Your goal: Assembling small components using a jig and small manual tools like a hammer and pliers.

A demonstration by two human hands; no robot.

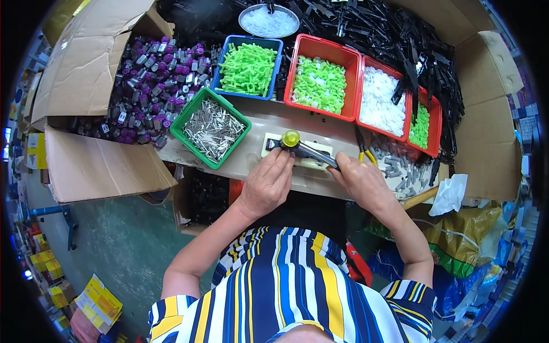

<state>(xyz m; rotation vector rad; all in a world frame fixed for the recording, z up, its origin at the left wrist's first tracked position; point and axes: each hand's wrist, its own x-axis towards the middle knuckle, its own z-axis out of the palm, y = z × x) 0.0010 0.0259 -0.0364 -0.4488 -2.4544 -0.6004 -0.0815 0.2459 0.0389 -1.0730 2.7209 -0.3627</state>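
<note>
On a tabletop (257, 123) ringed by cardboard, three red bins (320, 43), one blue bin (226, 48) and one green bin (189, 111) (all full) face two hands: left (267, 184) pressing a yellow-knobbed tool (302, 148), right (360, 180) gripping its handle.

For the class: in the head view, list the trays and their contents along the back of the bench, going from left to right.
Green tray of metal pins → blue tray of green plastic parts → large red tray of light-green parts → red tray of white parts → small red tray of green parts.
</note>
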